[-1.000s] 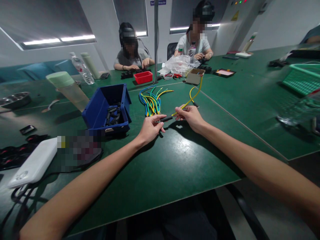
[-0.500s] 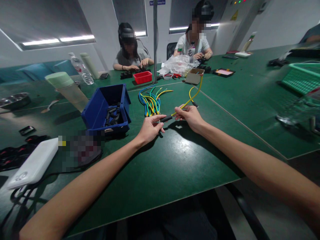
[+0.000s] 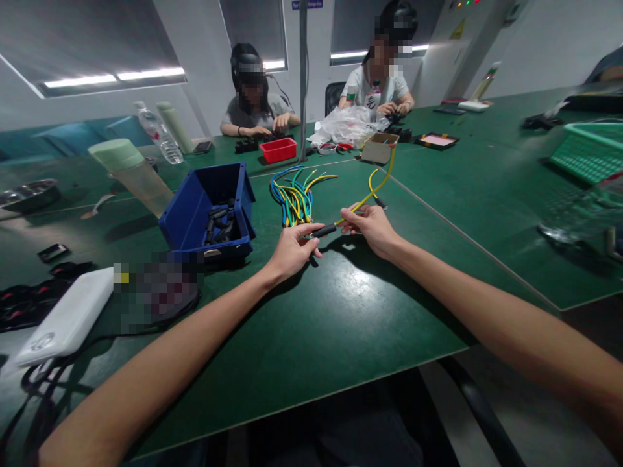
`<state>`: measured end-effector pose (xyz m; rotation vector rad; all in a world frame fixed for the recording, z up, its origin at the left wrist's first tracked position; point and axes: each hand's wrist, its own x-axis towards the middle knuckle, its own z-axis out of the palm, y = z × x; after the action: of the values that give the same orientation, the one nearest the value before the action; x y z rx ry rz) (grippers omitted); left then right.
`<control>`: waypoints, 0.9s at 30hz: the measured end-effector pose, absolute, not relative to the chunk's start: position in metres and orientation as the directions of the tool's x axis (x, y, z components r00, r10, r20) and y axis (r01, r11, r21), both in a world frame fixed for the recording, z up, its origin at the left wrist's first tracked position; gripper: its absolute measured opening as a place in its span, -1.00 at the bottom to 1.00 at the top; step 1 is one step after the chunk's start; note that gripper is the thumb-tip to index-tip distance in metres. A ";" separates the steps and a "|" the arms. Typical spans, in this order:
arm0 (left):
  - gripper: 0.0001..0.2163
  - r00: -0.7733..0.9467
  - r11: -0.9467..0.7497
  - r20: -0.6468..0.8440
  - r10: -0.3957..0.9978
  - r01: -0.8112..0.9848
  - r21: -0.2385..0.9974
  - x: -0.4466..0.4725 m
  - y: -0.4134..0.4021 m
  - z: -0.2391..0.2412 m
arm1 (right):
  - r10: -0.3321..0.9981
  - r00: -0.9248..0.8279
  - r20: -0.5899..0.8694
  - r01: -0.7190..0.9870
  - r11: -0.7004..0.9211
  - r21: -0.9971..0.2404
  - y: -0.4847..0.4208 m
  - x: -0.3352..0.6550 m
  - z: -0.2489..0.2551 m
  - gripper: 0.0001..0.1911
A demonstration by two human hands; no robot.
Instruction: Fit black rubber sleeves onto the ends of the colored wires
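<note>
Between thumb and fingers, my left hand (image 3: 294,250) pinches a black sleeve (image 3: 325,231) at the end of a yellow wire (image 3: 382,189). My right hand (image 3: 370,227) is closed on that wire just to the right of the sleeve, and the wire's free end curves up and away. Beyond my left hand lies a bundle of blue, green and yellow wires (image 3: 294,198). Past my right hand rests another yellow wire with a black sleeve (image 3: 380,202). A blue bin (image 3: 178,224) to the left holds several black sleeves (image 3: 220,224).
A red tray (image 3: 278,150), a cardboard box (image 3: 377,150) and a plastic bag (image 3: 348,126) stand farther back, near two people at work. On the left are a green-lidded bottle (image 3: 131,172) and a white power bank (image 3: 68,318). A green basket (image 3: 588,152) sits at right.
</note>
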<state>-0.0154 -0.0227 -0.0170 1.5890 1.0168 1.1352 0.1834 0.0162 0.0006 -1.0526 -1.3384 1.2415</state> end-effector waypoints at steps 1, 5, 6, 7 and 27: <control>-0.64 0.238 -0.251 0.218 0.946 0.114 0.961 -0.015 -0.022 -0.017 | 0.986 -0.134 0.101 -0.028 0.098 -0.995 0.016 0.183 0.001 -0.54; -0.63 0.239 -0.247 0.214 0.947 0.116 0.962 -0.015 -0.023 -0.017 | 0.985 -0.134 0.105 -0.022 0.103 -0.994 0.016 0.183 0.001 -0.53; -0.63 0.240 -0.247 0.213 0.947 0.120 0.962 -0.015 -0.023 -0.017 | 0.985 -0.134 0.108 -0.017 0.106 -0.994 0.016 0.183 0.001 -0.52; -0.63 0.241 -0.247 0.212 0.947 0.125 0.961 -0.015 -0.024 -0.016 | 0.985 -0.131 0.109 -0.012 0.108 -0.994 0.016 0.183 0.000 -0.52; -0.76 0.217 -0.428 0.372 0.902 0.345 0.835 -0.011 -0.032 -0.012 | 0.984 -0.140 0.107 -0.061 0.099 -0.993 0.016 0.182 -0.001 -0.55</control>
<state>-0.0109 -0.0319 -0.0118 1.8904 1.1511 1.1859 0.1820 0.0159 -0.0012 -1.0215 -1.3200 1.2601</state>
